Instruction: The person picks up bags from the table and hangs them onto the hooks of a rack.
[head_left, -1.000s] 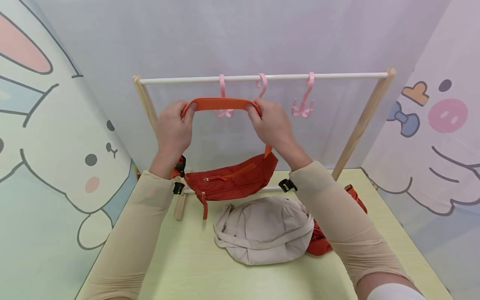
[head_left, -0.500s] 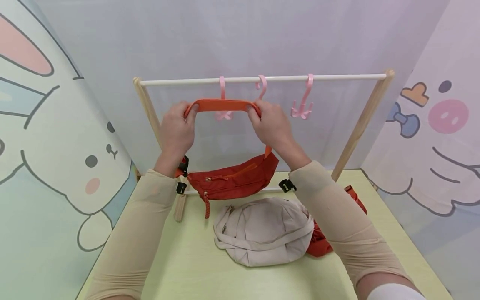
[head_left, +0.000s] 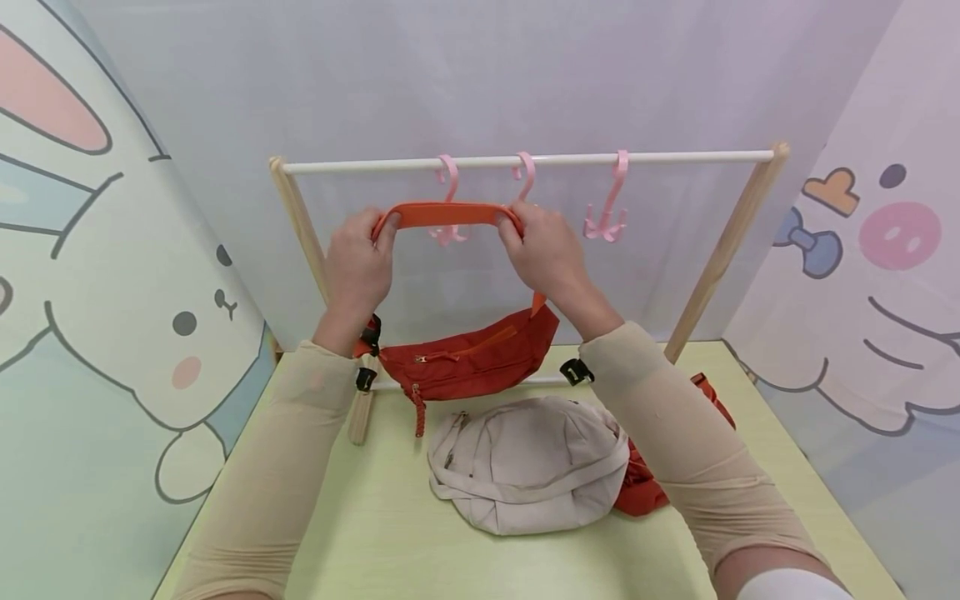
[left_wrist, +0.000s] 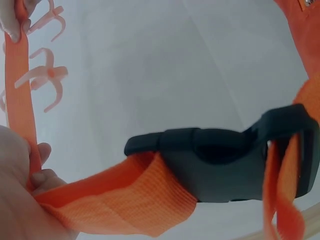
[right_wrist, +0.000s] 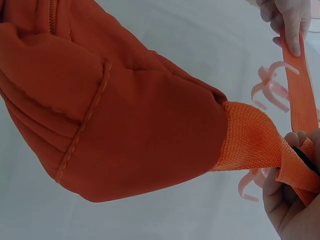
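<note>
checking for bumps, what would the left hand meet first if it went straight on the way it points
Probably the white rail, between the left wooden post and leftmost pink hook, though depth is hard to judge.

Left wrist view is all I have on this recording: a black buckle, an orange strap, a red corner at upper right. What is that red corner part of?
Observer: A red waist bag; the head view shows it hanging tilted below the left hand and right hand.
Operator: What lies lower down, out of my frame?
Observer: A beige bag, on the table.
Operator: And what do the pink hooks I can see hang from?
Observer: A white rail, held between two wooden posts.
</note>
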